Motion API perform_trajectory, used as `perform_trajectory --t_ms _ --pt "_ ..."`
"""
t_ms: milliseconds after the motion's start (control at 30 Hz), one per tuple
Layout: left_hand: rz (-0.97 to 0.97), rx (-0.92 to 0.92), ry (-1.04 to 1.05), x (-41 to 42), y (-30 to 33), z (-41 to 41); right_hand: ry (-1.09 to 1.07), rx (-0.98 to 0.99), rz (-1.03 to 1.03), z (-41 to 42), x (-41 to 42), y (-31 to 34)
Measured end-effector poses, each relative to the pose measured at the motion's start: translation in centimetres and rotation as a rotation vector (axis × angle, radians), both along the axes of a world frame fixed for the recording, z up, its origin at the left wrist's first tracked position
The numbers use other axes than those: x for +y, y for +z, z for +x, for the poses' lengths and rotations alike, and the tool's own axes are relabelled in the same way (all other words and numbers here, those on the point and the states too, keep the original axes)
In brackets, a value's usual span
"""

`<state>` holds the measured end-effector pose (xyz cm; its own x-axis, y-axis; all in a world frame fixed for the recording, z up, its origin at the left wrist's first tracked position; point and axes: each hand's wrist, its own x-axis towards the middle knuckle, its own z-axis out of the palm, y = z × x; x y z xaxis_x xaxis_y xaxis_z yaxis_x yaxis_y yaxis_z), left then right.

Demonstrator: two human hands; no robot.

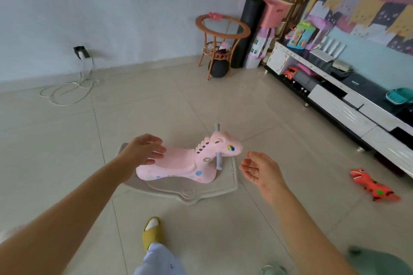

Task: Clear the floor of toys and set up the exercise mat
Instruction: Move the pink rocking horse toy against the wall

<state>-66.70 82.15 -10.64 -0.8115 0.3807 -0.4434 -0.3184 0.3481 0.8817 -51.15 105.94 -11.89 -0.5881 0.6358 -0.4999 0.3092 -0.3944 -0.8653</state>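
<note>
— Reaching out with both arms over the pale tiled floor [223,105], are they holding anything?

— No. Nearest is a foot in a mustard-yellow slipper [152,231]. Beyond it the left hand [143,149] hovers over the rear of the seat with fingers spread and loosely bent, and the right hand [257,171] is palm-in, fingers relaxed and slightly apart, just beside the toy's front. Neither touches it, as far as I can tell.

— Which toy?

— A pink moulded-plastic rocking dinosaur with grey handle pegs [187,159], sitting on its cream rocker base [190,192] in the middle of the floor. An orange rubbery dinosaur figure [373,186] lies well to the right, near the low black-and-white media cabinet [348,109].

— How would the rocker handle?

— Stiff and hollow, I'd judge, so light for its bulk but awkward and smooth-skinned. One hand under the seat's back edge and one at the neck or a peg should keep it from tipping.

— And the mat?

— Probably the black rolled foam cylinder [248,31] standing upright in the far corner, beside the round rattan side table [222,27].
</note>
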Motion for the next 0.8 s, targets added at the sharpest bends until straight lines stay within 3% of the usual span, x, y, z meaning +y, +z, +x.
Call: perform_trajectory --t_ms 400,800 --pt "-0.104 -0.108 0.035 3.5 -3.8 -18.0 0.059 -0.172 -0.053 -17.5 0.5 -3.6" --pt "-0.19 -0.159 0.142 6.5 -8.4 -22.5 0.267 -0.283 0.051 -25.2 5.6 -9.2"
